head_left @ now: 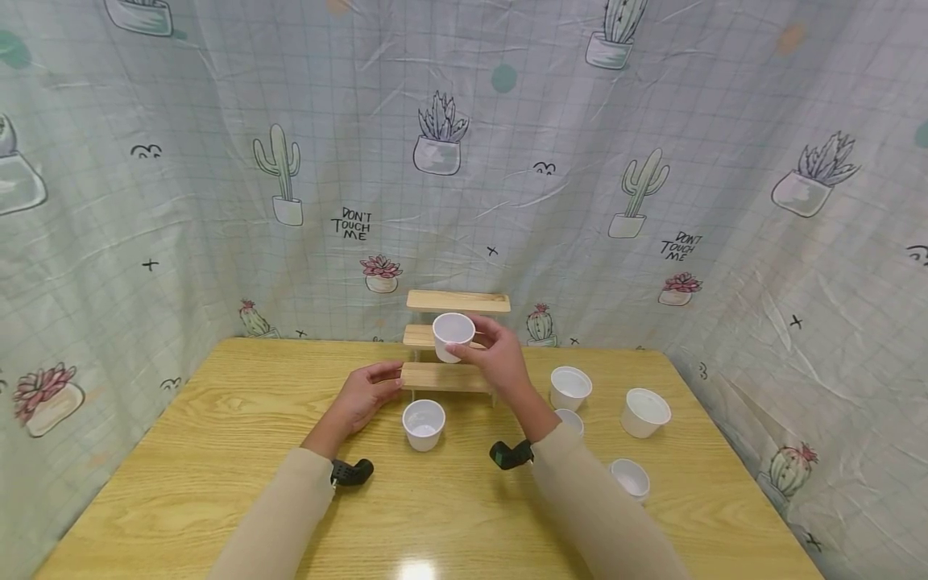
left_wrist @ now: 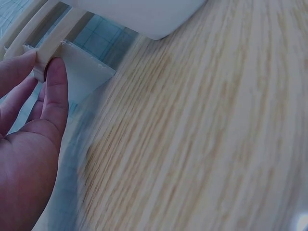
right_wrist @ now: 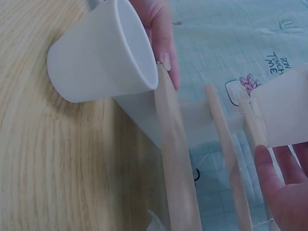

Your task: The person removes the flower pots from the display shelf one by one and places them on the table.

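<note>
My right hand grips a white plastic cup by its side, in front of the upper tiers of a small three-tier wooden stand. In the right wrist view this cup is partly cut off by the frame's edge, with fingers beneath it. My left hand pinches the left end of the stand's lowest board between thumb and fingers. Another white cup stands upright on the table just in front of the stand, near the left hand.
Several more white cups stand at the right, among them a wide one and a smaller one; the right forearm partly hides some. The wooden table ends at a hanging cactus-print cloth.
</note>
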`<state>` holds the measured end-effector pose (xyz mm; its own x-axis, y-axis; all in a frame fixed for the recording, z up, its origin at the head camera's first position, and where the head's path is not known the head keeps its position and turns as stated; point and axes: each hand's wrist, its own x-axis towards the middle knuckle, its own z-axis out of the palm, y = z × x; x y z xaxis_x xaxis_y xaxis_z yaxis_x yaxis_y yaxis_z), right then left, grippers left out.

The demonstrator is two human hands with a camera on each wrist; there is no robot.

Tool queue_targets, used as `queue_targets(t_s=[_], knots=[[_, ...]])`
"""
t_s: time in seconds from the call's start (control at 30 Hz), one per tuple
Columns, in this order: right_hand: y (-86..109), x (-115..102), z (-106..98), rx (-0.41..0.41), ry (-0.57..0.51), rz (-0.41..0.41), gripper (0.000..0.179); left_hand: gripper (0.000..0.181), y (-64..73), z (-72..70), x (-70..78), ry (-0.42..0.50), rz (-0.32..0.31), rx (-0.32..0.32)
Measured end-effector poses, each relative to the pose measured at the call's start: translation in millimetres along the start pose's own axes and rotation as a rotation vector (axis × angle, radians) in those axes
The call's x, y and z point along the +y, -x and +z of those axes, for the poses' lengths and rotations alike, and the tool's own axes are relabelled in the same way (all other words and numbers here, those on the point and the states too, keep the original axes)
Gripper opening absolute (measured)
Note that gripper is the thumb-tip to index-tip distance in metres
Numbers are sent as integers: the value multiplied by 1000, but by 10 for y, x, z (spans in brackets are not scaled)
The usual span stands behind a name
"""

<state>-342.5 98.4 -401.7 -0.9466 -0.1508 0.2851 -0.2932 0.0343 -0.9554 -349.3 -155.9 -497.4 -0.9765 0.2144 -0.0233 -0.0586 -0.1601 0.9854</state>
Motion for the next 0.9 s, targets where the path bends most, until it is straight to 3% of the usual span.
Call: queue_targets(t_s=[0.27, 0.6, 0.9], knots=[[-102, -8, 42, 56, 65, -22, 62, 51, -5, -4, -1, 1, -1, 0], [-250, -59, 65, 54, 94, -102, 60, 51, -5, 0, -5, 1, -6, 8], [-391, -83, 95, 70, 100, -86, 62, 52, -21, -16, -24, -18, -9, 5]])
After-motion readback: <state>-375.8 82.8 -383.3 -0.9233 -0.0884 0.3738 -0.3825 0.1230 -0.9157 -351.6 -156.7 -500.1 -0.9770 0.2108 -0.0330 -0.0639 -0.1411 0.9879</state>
